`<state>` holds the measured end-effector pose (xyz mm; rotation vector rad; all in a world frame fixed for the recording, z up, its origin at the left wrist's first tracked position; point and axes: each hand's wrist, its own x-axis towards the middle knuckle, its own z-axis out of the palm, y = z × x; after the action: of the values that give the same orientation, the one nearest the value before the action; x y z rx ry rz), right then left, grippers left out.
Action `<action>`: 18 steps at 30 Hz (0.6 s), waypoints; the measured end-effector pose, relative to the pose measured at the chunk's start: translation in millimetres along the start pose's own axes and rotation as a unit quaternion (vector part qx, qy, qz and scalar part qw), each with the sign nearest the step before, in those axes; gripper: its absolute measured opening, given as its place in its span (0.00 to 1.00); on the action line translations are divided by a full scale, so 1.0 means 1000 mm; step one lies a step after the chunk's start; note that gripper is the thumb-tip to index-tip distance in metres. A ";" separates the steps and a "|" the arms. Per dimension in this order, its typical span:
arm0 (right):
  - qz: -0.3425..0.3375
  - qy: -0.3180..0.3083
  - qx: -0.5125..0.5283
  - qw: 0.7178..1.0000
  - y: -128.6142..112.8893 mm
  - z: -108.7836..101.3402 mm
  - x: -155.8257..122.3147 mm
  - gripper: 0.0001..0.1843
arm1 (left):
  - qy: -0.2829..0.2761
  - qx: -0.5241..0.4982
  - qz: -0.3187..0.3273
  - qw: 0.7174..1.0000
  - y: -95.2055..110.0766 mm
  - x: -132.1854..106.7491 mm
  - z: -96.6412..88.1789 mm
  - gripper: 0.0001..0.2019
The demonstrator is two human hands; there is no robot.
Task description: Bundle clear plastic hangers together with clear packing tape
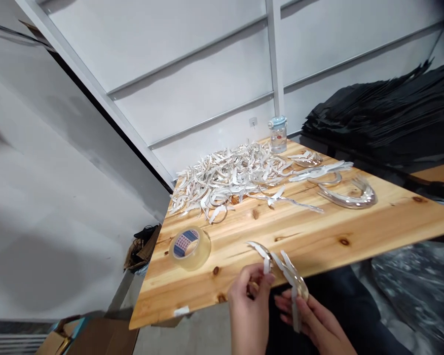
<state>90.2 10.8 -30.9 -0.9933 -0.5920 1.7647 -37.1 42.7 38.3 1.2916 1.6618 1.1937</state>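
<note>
My left hand is at the near edge of the wooden table, its fingers pinched on the end of a white curved strip. My right hand is just below the edge, fingers curled round a clear curved plastic piece with white backing strips hanging from it. The two hands are close together and the strips cross between them.
A roll of clear tape lies on the table to the left. A big heap of white strips covers the far side, with a small bottle behind it and clear curved pieces to the right. Black sheets are stacked at right.
</note>
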 end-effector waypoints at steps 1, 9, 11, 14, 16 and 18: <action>0.005 -0.006 0.004 1.000 -0.002 0.001 0.000 0.24 | -0.018 -0.048 -0.015 0.999 0.001 -0.010 0.000 0.07; 0.030 -0.056 0.024 0.998 -0.015 -0.004 -0.001 0.17 | -0.016 -0.198 -0.043 0.979 -0.033 -0.038 0.015 0.08; 0.024 -0.042 0.025 0.999 -0.013 -0.005 -0.002 0.17 | -0.022 -0.184 -0.057 0.981 -0.040 -0.043 0.021 0.09; 0.020 -0.034 0.022 0.999 -0.009 -0.005 -0.002 0.17 | -0.024 -0.187 -0.091 0.978 -0.047 -0.048 0.030 0.11; 0.020 -0.030 0.017 0.999 -0.006 -0.005 -0.001 0.17 | -0.013 -0.190 -0.112 0.975 -0.051 -0.048 0.033 0.12; 0.020 -0.023 0.006 0.999 -0.005 -0.006 0.000 0.17 | -0.019 -0.208 -0.129 0.969 -0.053 -0.046 0.033 0.12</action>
<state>98.1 12.4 -30.3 -0.9637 -0.5927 1.8299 -12.4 2.4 -22.9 0.8076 1.4029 1.2626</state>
